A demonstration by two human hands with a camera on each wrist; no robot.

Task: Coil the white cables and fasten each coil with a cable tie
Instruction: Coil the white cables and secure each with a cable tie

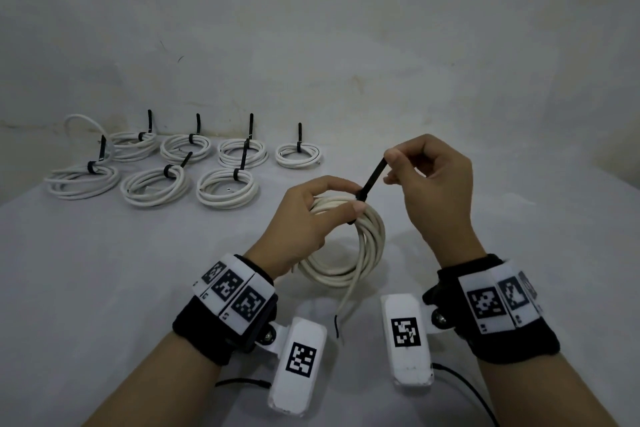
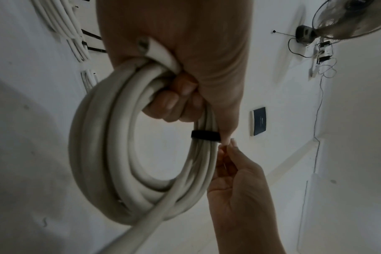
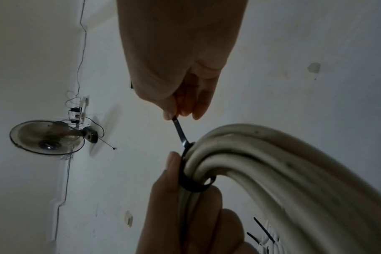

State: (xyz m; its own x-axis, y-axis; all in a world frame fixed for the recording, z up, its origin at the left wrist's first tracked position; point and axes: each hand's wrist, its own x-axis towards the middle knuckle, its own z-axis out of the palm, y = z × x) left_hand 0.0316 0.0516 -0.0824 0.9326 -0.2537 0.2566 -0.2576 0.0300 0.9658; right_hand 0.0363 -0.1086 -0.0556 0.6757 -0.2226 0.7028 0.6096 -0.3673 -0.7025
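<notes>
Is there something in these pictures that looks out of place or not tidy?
Mostly tidy. One oddity: at the far left of the table, a loose white cable loop arcs up behind the tied coils, apparently not bundled. Also, the coil in hand has a free cable end dangling below it.

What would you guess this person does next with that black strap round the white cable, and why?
Probably the right hand pulls the cable tie tail further up and away to cinch it. The tie already loops the coil, its tail pinched in the right hand's fingertips, while the left hand grips the coil beside the loop. How snug the loop is, I cannot tell.
</notes>
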